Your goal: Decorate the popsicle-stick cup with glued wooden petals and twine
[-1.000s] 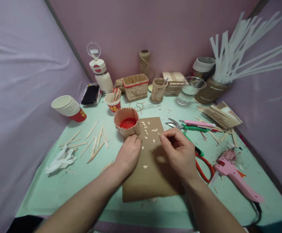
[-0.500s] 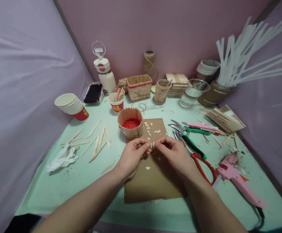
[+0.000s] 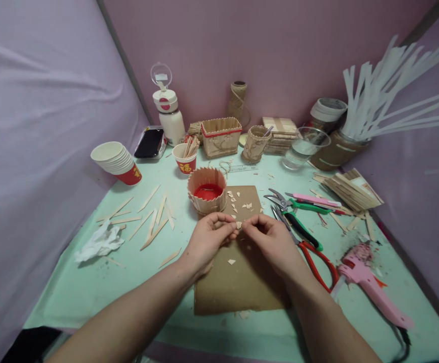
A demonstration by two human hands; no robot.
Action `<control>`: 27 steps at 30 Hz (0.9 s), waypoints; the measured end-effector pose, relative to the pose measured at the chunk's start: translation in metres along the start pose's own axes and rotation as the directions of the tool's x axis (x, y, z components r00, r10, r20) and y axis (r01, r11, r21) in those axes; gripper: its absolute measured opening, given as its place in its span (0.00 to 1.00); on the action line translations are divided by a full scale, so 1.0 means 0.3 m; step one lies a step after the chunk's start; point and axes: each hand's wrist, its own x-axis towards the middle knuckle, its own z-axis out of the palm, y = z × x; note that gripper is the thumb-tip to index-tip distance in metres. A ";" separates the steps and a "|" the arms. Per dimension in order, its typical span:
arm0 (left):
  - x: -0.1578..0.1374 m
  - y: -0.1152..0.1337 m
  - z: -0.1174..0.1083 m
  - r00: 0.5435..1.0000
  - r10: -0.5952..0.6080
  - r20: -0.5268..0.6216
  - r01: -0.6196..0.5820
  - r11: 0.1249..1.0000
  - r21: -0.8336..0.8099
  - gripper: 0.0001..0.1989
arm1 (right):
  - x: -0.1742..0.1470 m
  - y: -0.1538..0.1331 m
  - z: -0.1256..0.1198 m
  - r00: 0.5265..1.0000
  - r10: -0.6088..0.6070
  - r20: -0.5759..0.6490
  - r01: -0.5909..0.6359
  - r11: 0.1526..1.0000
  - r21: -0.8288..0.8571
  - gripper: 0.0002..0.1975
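A person's two bare hands are meeting over a brown cardboard sheet [image 3: 238, 292] that is lying on a pale green tabletop [image 3: 136, 292]. The left hand [image 3: 211, 241] and the right hand [image 3: 270, 237] are pinching, thumbs against forefingers, at a tiny pale wood piece [image 3: 239, 225] that is showing between their fingertips, just above the cardboard; whether it is one bit or two is too small to tell. Small wood chips [image 3: 249, 205] are lying scattered just beyond the hands, and one diamond-shaped chip [image 3: 232, 261] is lying closer to the viewer. Beyond the left hand, a round wooden container [image 3: 206, 204] with a jagged rim and a red inside bottom is standing beside the chips. Loose wooden sticks [image 3: 152, 224] and a crumpled white tissue [image 3: 100, 243] are lying to the left. To the right, green-handled shears [image 3: 312, 205], red-handled pliers [image 3: 305, 246] and a pink glue gun [image 3: 374, 295] are resting. Farther back, a white bottle [image 3: 172, 126] and a rectangular wooden basket [image 3: 221, 143] are standing.
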 end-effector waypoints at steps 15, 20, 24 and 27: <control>0.004 0.004 0.001 1.000 0.025 -0.006 -0.025 1.000 0.014 0.13 | 0.002 0.005 -0.001 1.000 0.026 0.012 -0.026 1.000 -0.016 0.13; 0.006 -0.002 -0.008 0.995 0.099 0.009 -0.099 0.980 0.171 0.09 | 0.010 0.009 -0.008 0.999 0.005 -0.052 -0.004 1.000 0.023 0.14; 0.011 -0.011 -0.026 0.917 0.386 0.103 -0.371 0.727 0.578 0.03 | 0.015 0.007 -0.022 0.986 -0.063 -0.153 0.070 0.997 0.038 0.14; 0.023 -0.032 -0.045 0.786 0.550 0.282 -0.547 0.407 0.731 0.07 | 0.015 0.000 -0.029 0.975 -0.113 -0.189 0.118 0.993 0.012 0.13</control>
